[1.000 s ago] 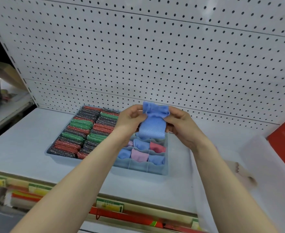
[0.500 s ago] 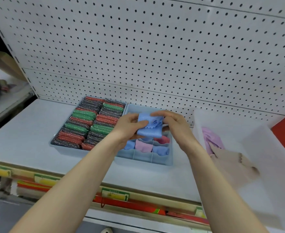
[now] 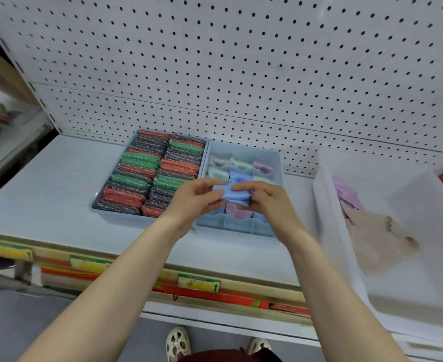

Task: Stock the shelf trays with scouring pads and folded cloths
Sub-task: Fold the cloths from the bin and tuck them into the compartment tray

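Blue, soft folded microfibre cloth [image 3: 230, 195] lies crosswise at frame centre, pinched between our left hand [image 3: 194, 197] and right hand [image 3: 263, 199], directly above the pale-blue divided plastic tray [image 3: 241, 226]'s near compartments.

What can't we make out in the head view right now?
- Divided tray: the cells under both hands and the blue cloth are covered, so their fill is unknown.
- White bin: cut off by the right edge.
- Shelf label: print too small to read.
- Pad tray: lower layers hidden by the top pads.
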`<action>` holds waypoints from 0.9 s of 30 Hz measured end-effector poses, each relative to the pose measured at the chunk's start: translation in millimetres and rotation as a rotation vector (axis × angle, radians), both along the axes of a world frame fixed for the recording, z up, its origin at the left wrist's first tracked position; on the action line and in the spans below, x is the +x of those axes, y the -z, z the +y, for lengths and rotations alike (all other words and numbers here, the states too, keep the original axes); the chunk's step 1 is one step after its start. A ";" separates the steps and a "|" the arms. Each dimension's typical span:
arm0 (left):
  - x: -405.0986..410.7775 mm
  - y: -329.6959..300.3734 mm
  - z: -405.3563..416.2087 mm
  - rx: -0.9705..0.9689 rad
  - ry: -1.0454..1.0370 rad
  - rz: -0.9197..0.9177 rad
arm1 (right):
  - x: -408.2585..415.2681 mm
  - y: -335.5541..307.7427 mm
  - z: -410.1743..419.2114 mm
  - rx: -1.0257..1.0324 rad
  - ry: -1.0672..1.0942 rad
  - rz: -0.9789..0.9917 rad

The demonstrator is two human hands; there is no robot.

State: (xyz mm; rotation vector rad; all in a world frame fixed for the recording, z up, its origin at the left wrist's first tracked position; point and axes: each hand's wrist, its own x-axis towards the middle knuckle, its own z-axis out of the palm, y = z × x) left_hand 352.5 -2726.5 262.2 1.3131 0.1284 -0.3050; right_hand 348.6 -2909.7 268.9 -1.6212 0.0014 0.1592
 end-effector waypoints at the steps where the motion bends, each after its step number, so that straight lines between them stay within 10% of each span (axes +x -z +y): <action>1: -1.6 1.0 2.9 0.028 -0.006 -0.029 | 0.4 0.4 0.3 0.035 -0.004 0.050; 5: -6.3 4.4 15.1 0.243 0.026 -0.205 | 0.8 6.5 2.3 -0.073 -0.137 0.142; 11: -20.7 35.5 45.1 1.130 0.075 -0.605 | -1.6 33.7 7.4 -0.577 -0.075 -0.131; 27: -31.5 61.5 53.0 1.144 0.003 -0.729 | 23.5 39.0 53.8 -1.399 -0.461 -0.351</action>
